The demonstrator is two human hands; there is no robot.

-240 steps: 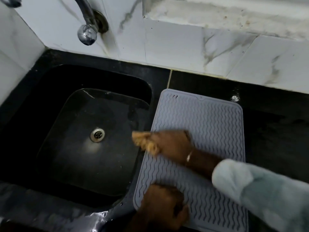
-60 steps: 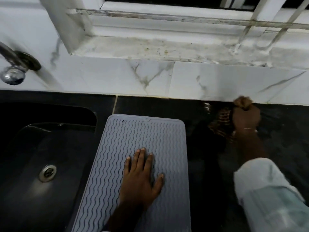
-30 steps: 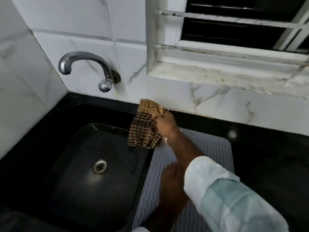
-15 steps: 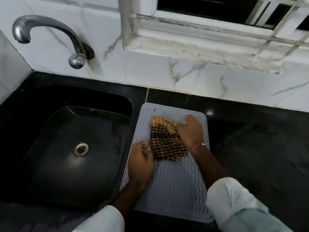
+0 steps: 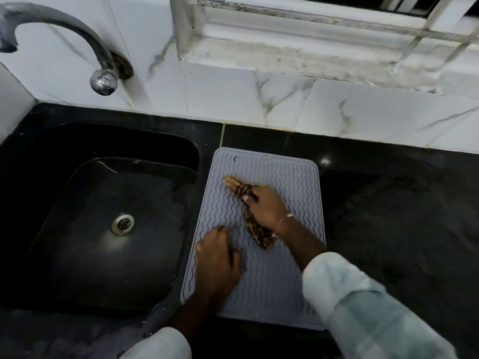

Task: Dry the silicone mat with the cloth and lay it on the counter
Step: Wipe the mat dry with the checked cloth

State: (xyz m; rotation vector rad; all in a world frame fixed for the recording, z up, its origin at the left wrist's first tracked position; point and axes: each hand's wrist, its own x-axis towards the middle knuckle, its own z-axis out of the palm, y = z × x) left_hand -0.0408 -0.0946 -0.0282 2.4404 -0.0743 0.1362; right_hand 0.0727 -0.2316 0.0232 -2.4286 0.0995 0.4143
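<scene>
A grey silicone mat with wavy ridges lies flat on the black counter, just right of the sink. My right hand is shut on a brown checked cloth, bunched up and pressed on the upper middle of the mat. The cloth sticks out above and below my fist. My left hand rests palm down on the mat's left side, fingers loosely curled, holding nothing.
A black sink with a metal drain fills the left. A chrome tap comes out of the white marble-tiled wall. A stained window sill runs above the counter. Water wets the sink's front rim.
The cloth went from a spread patch under my right palm to a bunched roll in my fist. My left hand slid slightly down the mat's left side. The mat has not moved.
</scene>
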